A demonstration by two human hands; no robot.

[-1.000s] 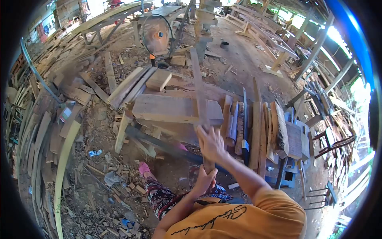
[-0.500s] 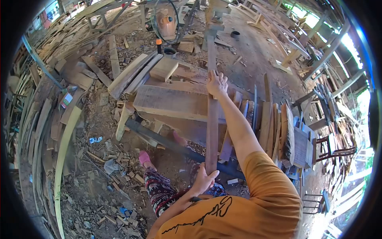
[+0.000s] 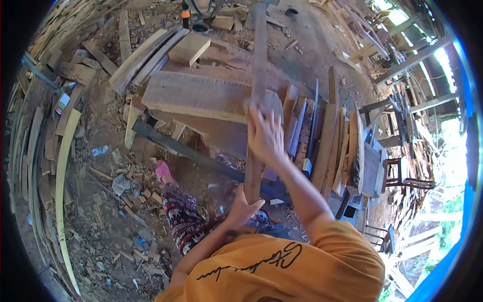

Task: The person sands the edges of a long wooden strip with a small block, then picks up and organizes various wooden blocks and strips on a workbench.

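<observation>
A long, narrow wooden strip (image 3: 259, 65) runs away from my body, crossing over a thick wooden plank (image 3: 196, 95). My left hand (image 3: 242, 207) is closed round the strip's near end, thumb on its right side. Farther along, my right hand (image 3: 266, 135) lies over the strip above the plank's near edge, its fingers curving over the wood and slightly blurred by motion. The strip's far end reaches the top of the view.
Several upright boards (image 3: 327, 146) stand right of the plank. A dark beam (image 3: 186, 153) slants beneath it. A wood block (image 3: 189, 49) lies behind, near an orange-capped bottle (image 3: 185, 15). Wood scraps litter the ground, and a curved pale strip (image 3: 63, 186) lies left.
My right hand has drawn back along the strip toward my body, nearer my left hand. The left hand keeps its hold at the near end. The camera view has tipped down and shifted.
</observation>
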